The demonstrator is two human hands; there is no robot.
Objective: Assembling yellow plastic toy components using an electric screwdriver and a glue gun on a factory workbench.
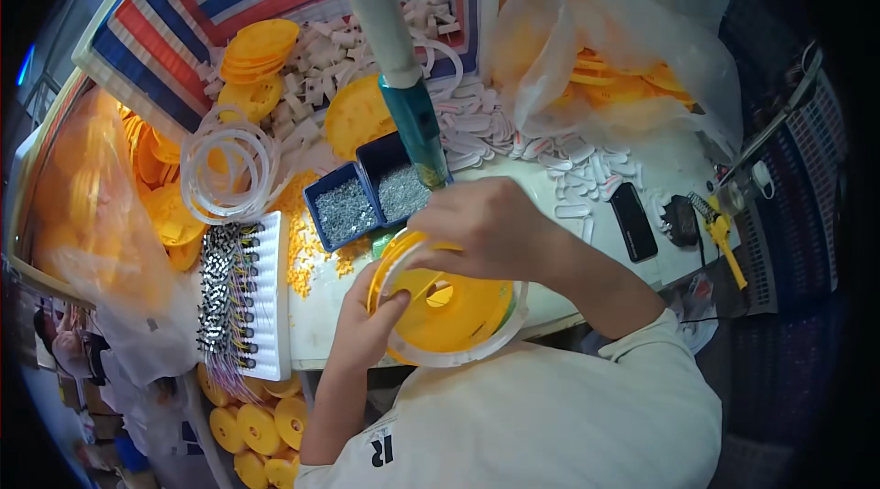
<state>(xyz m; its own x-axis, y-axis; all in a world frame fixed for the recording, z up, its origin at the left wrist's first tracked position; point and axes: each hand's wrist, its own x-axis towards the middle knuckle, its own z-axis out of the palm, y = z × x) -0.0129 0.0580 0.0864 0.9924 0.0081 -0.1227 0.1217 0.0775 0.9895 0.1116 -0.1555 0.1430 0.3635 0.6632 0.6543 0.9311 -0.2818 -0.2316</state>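
Note:
I hold a round yellow plastic housing (467, 310) with a translucent ring (490, 350) around its edge, tilted in front of my chest. My left hand (368, 319) grips its left rim, thumb on the front and fingers behind. My right hand (490, 225) is closed at the upper rim, its fingers curled and their tips partly hidden. Just beyond are two blue bins (341, 211) of small metal screws. Above the right hand hangs a teal power screwdriver (412, 118) on a pale tube.
Loose translucent rings (229, 173) and a white tray of wired motors (266, 296) lie left. Small orange parts (302, 241) scatter beside the bins. White plastic pieces (477, 127) pile behind. A black phone (632, 221) lies right. Bags of yellow discs (623, 76) flank the table.

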